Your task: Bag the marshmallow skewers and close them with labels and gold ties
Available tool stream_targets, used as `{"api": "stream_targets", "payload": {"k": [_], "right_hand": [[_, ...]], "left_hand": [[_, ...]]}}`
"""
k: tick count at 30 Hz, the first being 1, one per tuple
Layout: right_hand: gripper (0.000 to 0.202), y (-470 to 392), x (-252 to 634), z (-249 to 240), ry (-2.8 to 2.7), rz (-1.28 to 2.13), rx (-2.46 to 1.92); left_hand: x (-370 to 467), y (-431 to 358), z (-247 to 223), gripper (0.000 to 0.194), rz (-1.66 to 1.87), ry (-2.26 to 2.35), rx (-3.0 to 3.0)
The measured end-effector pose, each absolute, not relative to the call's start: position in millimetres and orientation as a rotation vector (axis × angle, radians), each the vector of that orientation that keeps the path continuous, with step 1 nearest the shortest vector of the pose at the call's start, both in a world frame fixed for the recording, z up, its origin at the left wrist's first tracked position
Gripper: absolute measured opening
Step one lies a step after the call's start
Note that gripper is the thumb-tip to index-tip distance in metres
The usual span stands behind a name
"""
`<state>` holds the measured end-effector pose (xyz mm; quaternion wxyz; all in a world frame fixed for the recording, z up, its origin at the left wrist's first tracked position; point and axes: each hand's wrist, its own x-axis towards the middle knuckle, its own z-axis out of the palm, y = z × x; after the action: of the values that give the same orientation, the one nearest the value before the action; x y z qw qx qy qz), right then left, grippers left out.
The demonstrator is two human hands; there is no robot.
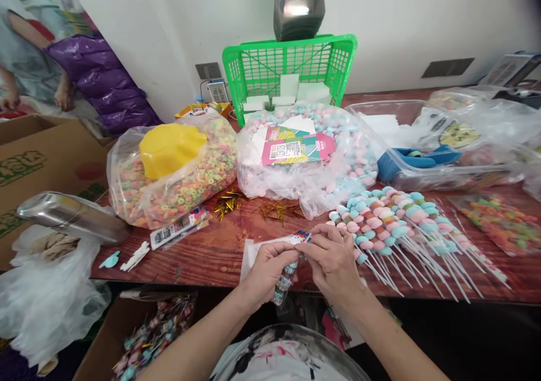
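Counter [203, 262]: reddish-brown, wood-grained, glossy; directly on it, left to right: steel flask [80, 215], bag of candy rings [213, 172], gold strips [228, 202], bag of marshmallows [355, 150], heaped marshmallow skewers [384, 223], clear plastic tub [460, 171], bag of gummies [502, 220] near right end

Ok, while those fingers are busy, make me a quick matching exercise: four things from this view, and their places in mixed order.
Things
1. Green plastic basket
2. Clear-wrapped candies
3. Steel flask
4. Marshmallow skewers

Places
A. On the table, just right of the right hand
B. Toward the table's left end
C. Against the wall, behind the bag of pink and blue marshmallows
D. In the left hand

Pairs: 1-C, 2-D, 3-B, 4-A
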<state>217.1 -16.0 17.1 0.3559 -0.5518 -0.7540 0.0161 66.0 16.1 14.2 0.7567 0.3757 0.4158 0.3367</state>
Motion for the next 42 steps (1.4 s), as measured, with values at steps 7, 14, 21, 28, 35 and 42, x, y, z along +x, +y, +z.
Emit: {"api": "stream_targets", "payload": {"k": [7,14,21,28,35,42], "right_hand": [[0.03,-24.3,206.8,16.7,-1.837,0.154,-1.571],[0.037,-16.3,209.8,6.7,-1.787,0.495,-1.503],[0.008,-24.7,201.9,4.0,-1.484,0.3,-1.342],[0.025,-17.7,207.1,-6.4,-1.406,0.968,-1.222],[0.021,-10.5,222.9,14.1,-1.753,0.907,-1.085],[0.028,-21.1,225.2,27.7,-2.082,0.023,-0.737]], "left_hand": [[63.1,14.6,4.9,0.033,0.806,0.908,0.962],[57.6,14.8,4.4,0.038,0.75,0.939,0.947],[54.6,17.2,10.8,0.037,0.855,0.934,0.861],[59.4,11.5,13.5,0.03,0.885,0.897,0.892],[53.4,10.2,18.5,0.028,0.866,0.898,1.043],[36.9,16.7,27.9,0.035,0.495,0.747,0.835]]}}
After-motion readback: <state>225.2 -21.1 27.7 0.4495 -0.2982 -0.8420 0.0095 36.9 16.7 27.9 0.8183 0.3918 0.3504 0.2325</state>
